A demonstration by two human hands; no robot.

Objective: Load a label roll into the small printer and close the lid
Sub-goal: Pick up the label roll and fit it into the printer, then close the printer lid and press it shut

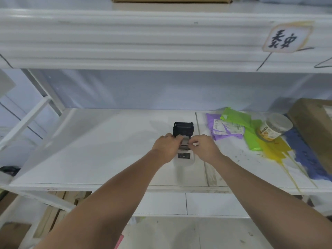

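Observation:
A small white printer (184, 159) lies on the white shelf (100, 150), with its black lid (183, 129) swung open and standing up at the far end. A label roll (185, 140) sits in the open bay between my hands, mostly hidden by fingers. My left hand (166, 147) grips the printer's left side at the bay, fingertips on the roll. My right hand (204, 147) pinches at the roll's right end, fingers curled.
Purple (218, 129) and green mailer bags (239, 121) lie to the right of the printer. A clear jar (274, 127) lies on its side beside a cardboard box (314, 126) at the far right. An upper shelf (143, 40) overhangs the work area.

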